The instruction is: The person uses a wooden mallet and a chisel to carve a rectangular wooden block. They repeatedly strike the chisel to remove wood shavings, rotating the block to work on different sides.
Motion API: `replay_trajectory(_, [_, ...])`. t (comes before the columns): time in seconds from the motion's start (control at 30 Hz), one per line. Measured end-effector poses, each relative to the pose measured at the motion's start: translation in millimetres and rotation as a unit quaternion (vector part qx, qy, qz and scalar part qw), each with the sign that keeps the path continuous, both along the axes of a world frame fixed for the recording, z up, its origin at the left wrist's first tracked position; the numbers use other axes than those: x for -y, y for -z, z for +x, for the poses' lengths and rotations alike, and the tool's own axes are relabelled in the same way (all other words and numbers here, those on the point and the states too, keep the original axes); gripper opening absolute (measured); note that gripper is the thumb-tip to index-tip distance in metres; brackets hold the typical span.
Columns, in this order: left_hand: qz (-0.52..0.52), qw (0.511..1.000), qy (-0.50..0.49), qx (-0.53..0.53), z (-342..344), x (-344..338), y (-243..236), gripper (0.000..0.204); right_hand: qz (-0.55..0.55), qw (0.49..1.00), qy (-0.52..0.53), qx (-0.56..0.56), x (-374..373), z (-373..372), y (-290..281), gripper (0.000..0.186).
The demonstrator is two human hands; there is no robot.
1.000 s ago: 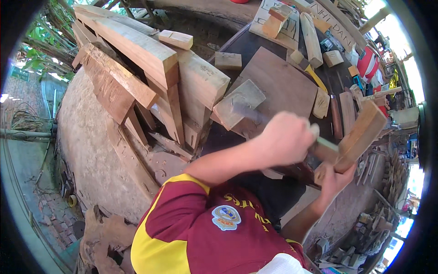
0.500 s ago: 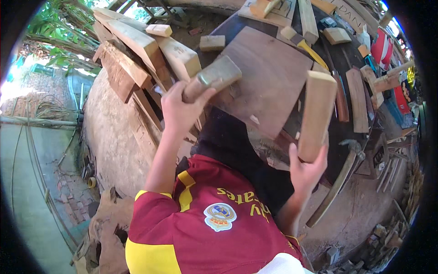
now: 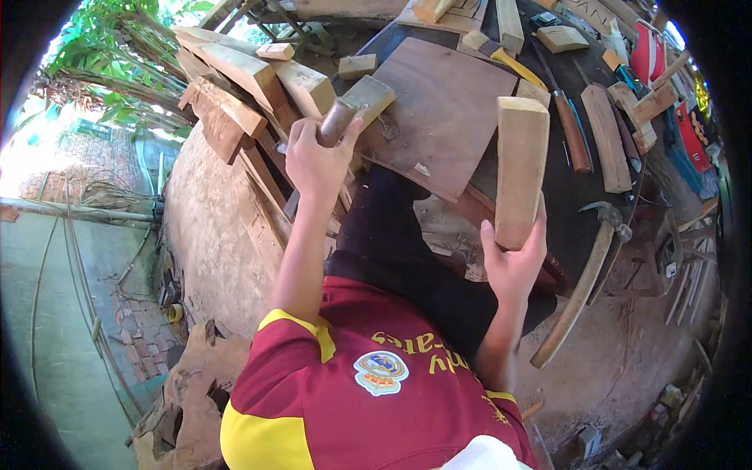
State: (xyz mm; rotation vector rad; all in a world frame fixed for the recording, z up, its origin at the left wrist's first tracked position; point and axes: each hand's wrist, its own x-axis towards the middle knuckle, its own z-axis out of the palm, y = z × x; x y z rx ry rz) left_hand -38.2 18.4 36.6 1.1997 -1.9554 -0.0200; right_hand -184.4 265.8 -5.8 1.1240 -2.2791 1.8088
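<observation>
My left hand is closed around the thick, rounded brown part of a wooden tool with a pale, block-shaped head. I cannot make out its exact kind. The head is over the near left edge of a flat brown board that lies on the dark table. On the right, my right hand grips the lower end of a long pale wooden block, which stands nearly upright before me, its end face up. The palm is partly hidden behind the block.
Thick timbers lean at the left. On the dark table's right are a yellow-handled brush, a wooden-handled tool and a wood strip. A hammer hangs at its near right edge.
My left hand has tilted the tool, so its pale head points farther away. The right hand has shifted left and slightly away with its block, which stands straighter. The view has shifted slightly.
</observation>
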Motion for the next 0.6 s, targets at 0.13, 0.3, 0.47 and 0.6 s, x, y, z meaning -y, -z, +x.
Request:
replay_trajectory(0.13, [-0.07, 0.996, 0.046, 0.021, 1, 0, -6, 0.048, 0.025, 0.998, 0.034, -0.036, 1, 1, 1, 0.068])
replay_trajectory(0.3, [0.105, 0.928, 0.356, 0.005, -15, -36, -55, 0.02, 0.066, 0.996, 0.059, -0.015, 0, 10, -7, 0.07])
replay_trajectory(0.47, [0.095, 0.813, 0.569, 0.074, -53, -25, -72, 0.024, 0.064, 0.994, 0.093, 0.009, -5, 9, 5, 0.076])
replay_trajectory(0.6, [0.102, 0.803, 0.588, 0.011, -77, 0, -65, 0.022, 0.066, 0.986, 0.15, 0.021, 7, 17, -3, 0.078])
